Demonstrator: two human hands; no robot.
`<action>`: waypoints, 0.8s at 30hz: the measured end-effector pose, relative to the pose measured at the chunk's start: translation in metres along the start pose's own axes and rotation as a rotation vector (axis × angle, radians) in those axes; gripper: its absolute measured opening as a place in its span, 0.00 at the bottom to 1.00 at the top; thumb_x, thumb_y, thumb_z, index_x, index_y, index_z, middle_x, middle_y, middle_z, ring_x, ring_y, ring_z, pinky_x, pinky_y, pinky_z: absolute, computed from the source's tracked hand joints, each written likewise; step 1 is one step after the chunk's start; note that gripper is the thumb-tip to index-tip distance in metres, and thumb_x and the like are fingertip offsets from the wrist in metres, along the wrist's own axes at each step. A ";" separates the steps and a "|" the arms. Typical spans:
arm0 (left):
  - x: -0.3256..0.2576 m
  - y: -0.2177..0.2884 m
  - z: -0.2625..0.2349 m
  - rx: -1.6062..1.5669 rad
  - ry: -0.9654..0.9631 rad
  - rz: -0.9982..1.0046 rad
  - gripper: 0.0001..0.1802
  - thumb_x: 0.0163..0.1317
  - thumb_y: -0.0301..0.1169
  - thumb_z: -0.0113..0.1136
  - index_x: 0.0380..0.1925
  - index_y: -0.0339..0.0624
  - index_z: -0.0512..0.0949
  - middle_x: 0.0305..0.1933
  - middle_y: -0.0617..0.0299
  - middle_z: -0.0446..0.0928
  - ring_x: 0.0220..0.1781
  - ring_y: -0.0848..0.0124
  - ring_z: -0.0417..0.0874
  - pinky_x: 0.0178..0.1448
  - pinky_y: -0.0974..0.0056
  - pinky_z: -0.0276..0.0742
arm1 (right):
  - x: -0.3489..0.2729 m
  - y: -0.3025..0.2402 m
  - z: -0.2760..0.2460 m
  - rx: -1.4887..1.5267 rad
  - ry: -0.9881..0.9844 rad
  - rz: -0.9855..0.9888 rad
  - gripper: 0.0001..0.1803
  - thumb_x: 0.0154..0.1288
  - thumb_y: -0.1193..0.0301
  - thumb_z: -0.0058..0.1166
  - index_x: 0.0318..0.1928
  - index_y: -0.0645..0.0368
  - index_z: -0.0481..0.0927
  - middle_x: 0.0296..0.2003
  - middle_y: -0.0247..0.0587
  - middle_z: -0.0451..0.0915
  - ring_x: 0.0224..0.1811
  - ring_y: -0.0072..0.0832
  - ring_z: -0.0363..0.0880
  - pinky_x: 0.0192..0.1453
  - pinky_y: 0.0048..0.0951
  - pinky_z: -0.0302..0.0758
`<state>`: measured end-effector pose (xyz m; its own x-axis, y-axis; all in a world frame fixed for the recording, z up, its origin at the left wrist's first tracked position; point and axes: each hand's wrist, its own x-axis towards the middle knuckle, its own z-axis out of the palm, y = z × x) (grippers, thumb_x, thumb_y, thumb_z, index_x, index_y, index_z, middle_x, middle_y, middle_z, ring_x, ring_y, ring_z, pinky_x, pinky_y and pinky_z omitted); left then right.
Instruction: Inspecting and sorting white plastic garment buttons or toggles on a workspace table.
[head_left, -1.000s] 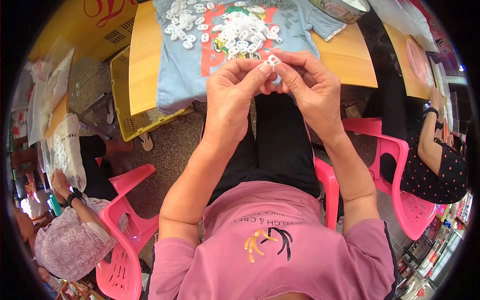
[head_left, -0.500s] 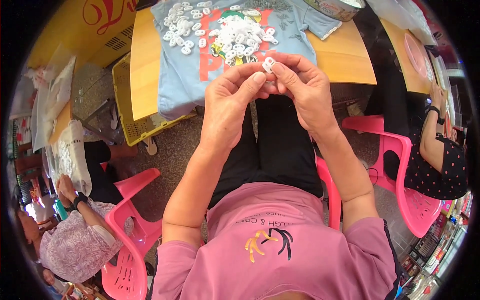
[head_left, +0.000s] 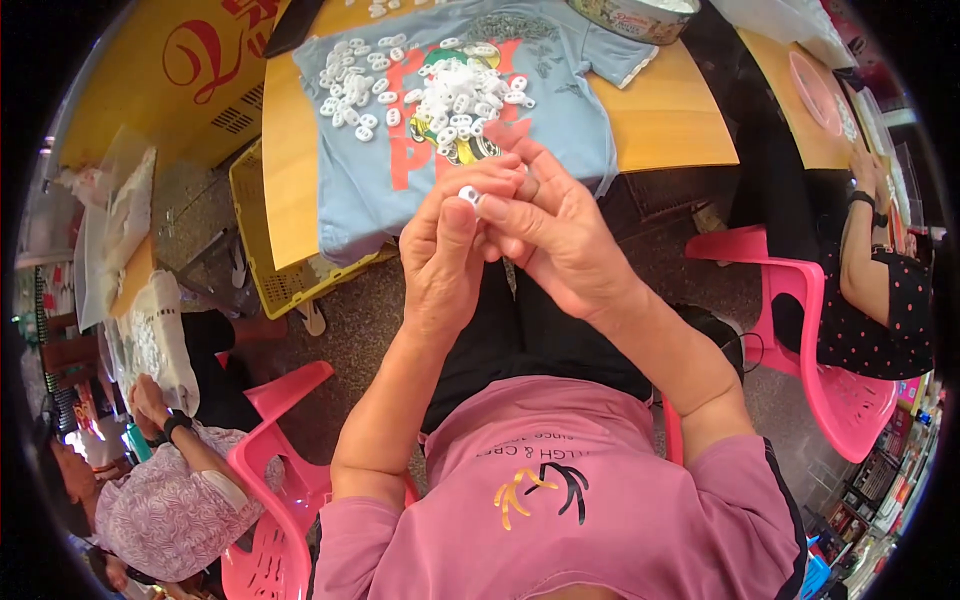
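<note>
Two hands pinching one small white plastic piece [head_left: 468, 193] betw. fingertips: left hand [head_left: 445, 255] & right hand [head_left: 555, 235] touching, above blue shirt [head_left: 560, 110] w/ white pieces [head_left: 455, 85] on table [head_left: 670, 125]

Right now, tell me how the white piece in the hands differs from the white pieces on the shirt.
The white piece is single, pinched between the left hand and right hand, off the table. The white pieces are many, lying loose in a heap on the blue shirt, untouched. All look like small white plastic parts.
</note>
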<state>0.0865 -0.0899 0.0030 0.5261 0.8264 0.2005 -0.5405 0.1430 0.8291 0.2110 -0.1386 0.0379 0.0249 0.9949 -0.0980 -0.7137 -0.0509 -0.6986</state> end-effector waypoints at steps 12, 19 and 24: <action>-0.004 0.013 -0.018 0.101 0.053 0.213 0.18 0.72 0.40 0.51 0.43 0.34 0.78 0.50 0.51 0.77 0.59 0.64 0.74 0.61 0.61 0.70 | 0.007 0.016 0.013 -0.049 -0.098 -0.003 0.32 0.69 0.75 0.55 0.69 0.60 0.58 0.41 0.36 0.80 0.33 0.16 0.75 0.39 0.17 0.73; 0.007 0.082 -0.098 0.769 0.578 0.296 0.15 0.71 0.31 0.54 0.50 0.31 0.77 0.35 0.66 0.76 0.35 0.80 0.74 0.43 0.73 0.72 | 0.049 -0.029 -0.058 -1.064 0.049 -0.335 0.13 0.68 0.71 0.56 0.50 0.63 0.80 0.36 0.34 0.82 0.31 0.17 0.77 0.37 0.20 0.74; 0.015 0.107 -0.202 1.017 0.742 0.251 0.19 0.67 0.34 0.60 0.53 0.35 0.76 0.44 0.63 0.77 0.40 0.77 0.74 0.48 0.72 0.72 | 0.070 -0.054 -0.085 -1.777 0.177 -0.585 0.08 0.63 0.69 0.59 0.39 0.58 0.84 0.34 0.41 0.81 0.31 0.32 0.80 0.37 0.31 0.75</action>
<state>-0.0964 0.0476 -0.0110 -0.1840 0.9210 0.3434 0.3435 -0.2671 0.9004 0.3108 -0.0733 0.0088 0.1106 0.9045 0.4119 0.8702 0.1121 -0.4798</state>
